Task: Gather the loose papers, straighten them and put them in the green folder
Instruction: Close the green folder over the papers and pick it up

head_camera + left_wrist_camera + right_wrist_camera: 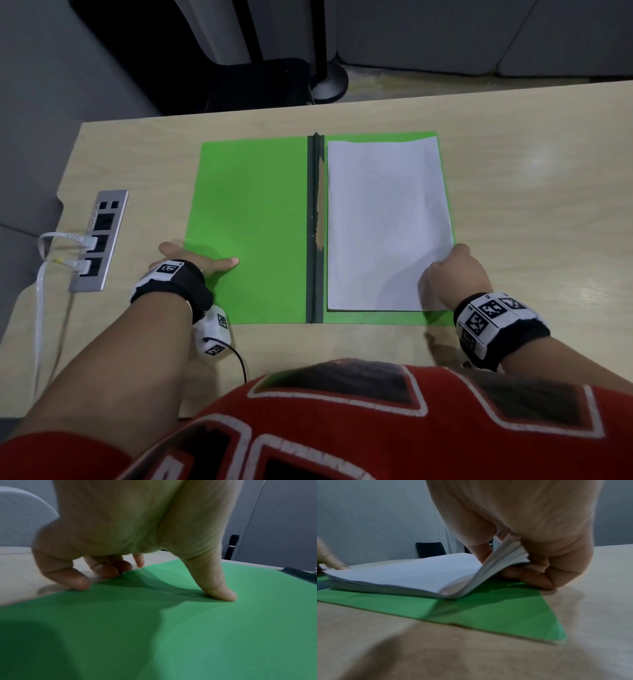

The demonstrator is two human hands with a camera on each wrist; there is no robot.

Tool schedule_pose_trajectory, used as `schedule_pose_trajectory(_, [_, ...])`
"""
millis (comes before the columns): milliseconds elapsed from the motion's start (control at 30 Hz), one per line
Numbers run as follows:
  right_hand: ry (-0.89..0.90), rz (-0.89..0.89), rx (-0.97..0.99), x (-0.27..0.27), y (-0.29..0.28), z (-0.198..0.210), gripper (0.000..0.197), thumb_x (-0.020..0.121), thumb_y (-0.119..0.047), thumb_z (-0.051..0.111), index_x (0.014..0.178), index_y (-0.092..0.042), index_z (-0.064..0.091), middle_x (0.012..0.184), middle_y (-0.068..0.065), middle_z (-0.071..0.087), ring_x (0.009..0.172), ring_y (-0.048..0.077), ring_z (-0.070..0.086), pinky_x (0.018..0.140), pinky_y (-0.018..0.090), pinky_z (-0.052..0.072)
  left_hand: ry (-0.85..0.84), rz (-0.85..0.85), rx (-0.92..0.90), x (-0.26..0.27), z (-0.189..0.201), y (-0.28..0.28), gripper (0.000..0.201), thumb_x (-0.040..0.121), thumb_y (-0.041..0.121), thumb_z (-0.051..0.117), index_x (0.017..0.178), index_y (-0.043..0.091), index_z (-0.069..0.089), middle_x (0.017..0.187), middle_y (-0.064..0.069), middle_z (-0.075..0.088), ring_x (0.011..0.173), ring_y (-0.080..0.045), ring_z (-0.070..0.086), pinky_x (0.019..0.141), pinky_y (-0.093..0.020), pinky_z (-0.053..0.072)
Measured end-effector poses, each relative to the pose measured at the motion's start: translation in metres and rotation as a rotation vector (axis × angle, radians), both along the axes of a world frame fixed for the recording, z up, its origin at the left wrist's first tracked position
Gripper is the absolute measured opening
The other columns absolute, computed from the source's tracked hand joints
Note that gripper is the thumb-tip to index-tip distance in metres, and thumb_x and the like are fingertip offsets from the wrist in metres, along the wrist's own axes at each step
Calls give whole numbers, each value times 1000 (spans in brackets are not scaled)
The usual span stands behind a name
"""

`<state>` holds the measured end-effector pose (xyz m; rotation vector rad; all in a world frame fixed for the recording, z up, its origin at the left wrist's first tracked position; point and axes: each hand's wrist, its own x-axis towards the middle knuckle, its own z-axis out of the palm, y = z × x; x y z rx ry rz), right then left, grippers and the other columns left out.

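Observation:
The green folder (246,205) lies open on the table, its dark spine (315,222) down the middle. A squared stack of white papers (383,222) rests on its right half. My right hand (452,260) pinches the stack's right edge near the front corner and bends that edge of the papers (406,574) up off the folder (488,615), thumb (481,551) on top, fingers (537,578) beneath. My left hand (198,257) is at the left flap's outer edge. Its thumb (221,593) presses on the green and its curled fingers (80,582) touch the edge.
A metal socket panel (99,240) with white cables (41,274) plugged in is set into the table (531,205) at the left. A black stand base (329,82) and a dark chair stand beyond the far edge. My red shirt fills the front.

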<state>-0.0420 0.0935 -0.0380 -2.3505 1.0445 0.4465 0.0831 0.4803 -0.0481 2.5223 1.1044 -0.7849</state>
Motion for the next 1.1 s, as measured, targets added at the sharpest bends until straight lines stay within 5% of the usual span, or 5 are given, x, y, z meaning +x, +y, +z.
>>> schedule_pose_trajectory(367, [-15, 18, 5, -1, -2, -4, 14, 87, -5, 39, 100, -3, 35, 116, 30, 54, 106, 43, 54, 74, 36, 35, -58, 0, 107, -11, 4, -19, 118, 52, 59, 84, 138, 6, 24, 140, -23, 32, 128, -46, 38, 102, -56, 39])
schedule_pose_trajectory(533, [-34, 27, -5, -2, -2, -5, 11, 87, -6, 39, 96, -5, 32, 116, 30, 54, 107, 44, 54, 77, 38, 36, -56, 10, 86, -10, 5, -18, 120, 44, 64, 83, 134, 3, 31, 134, -22, 41, 122, -43, 46, 99, -53, 44])
schedule_pose_trajectory(667, [-31, 4, -11, -3, -4, -5, 19, 87, -7, 40, 105, -1, 38, 116, 28, 55, 106, 43, 54, 76, 38, 37, -40, -2, 42, -8, 6, -10, 127, 43, 62, 85, 137, 7, 21, 139, -23, 39, 122, -46, 47, 98, -54, 44])
schedule_pose_trajectory(833, [-26, 2, -5, -3, -4, -3, 13, 87, -7, 41, 96, -5, 32, 115, 27, 55, 105, 42, 55, 74, 36, 35, -24, 5, 7, -6, 8, -7, 131, 34, 62, 87, 134, 10, 20, 138, -24, 40, 120, -46, 49, 98, -56, 44])
schedule_pose_trajectory(1100, [-44, 1, 0, -2, -6, -4, 12, 87, -6, 41, 95, -4, 33, 115, 29, 54, 105, 42, 54, 74, 36, 36, -46, -14, -26, -11, 16, -14, 117, 53, 54, 86, 135, 4, 19, 138, -27, 43, 120, -46, 49, 97, -53, 44])
